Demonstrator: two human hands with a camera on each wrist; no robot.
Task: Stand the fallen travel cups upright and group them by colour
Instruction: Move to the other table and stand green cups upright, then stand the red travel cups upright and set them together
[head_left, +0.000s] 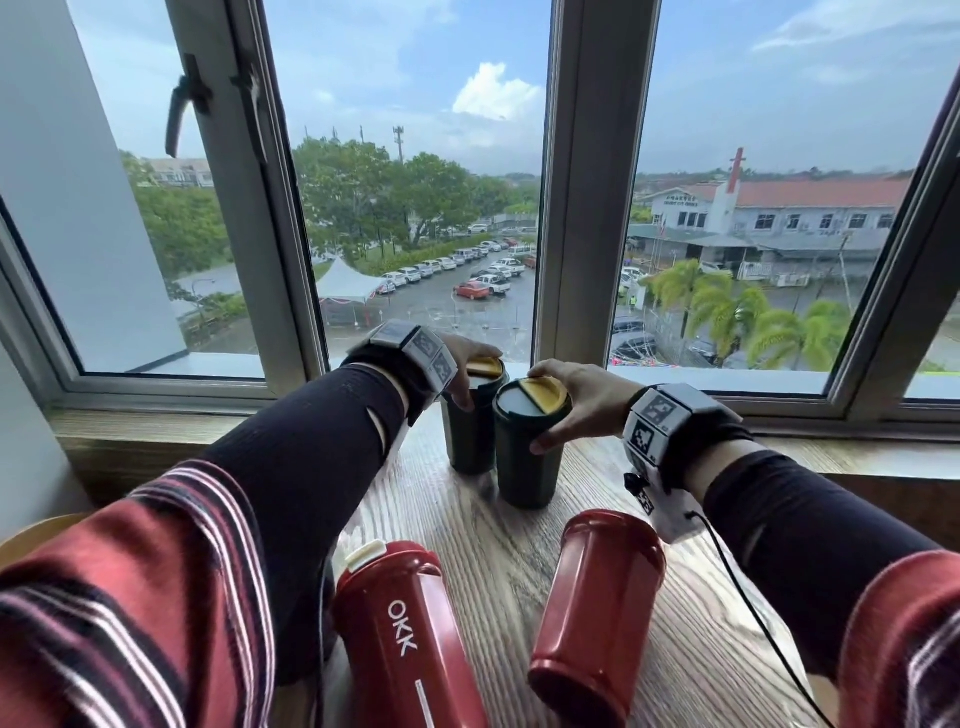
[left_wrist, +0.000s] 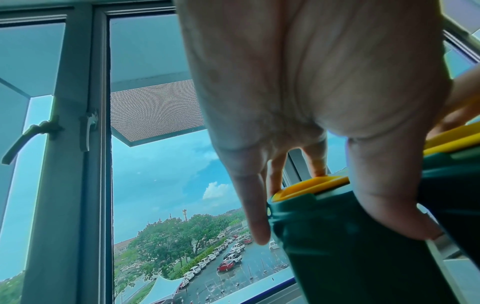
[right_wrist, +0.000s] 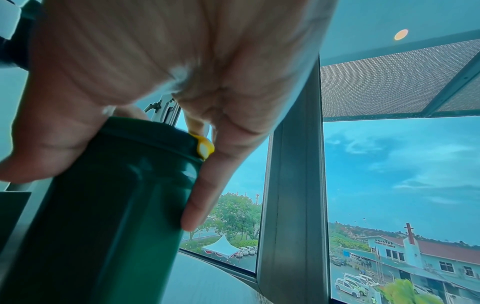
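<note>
Two dark green travel cups with yellow lids stand upright side by side near the window on the wooden table (head_left: 519, 545). My left hand (head_left: 467, 369) grips the top of the farther green cup (head_left: 470, 436) (left_wrist: 350, 246) from above, thumb and fingers curled round its lid. My right hand (head_left: 566, 400) grips the lid rim of the nearer green cup (head_left: 527, 457) (right_wrist: 103, 205) the same way. Two red travel cups lie on their sides close to me: one marked OKK (head_left: 400, 639) at the left, one (head_left: 597, 608) at the right with its base toward me.
The window frame and sill (head_left: 727, 405) run right behind the green cups. A cable (head_left: 748, 597) trails from the right wrist device across the table. A round wooden edge (head_left: 36, 530) shows at the far left.
</note>
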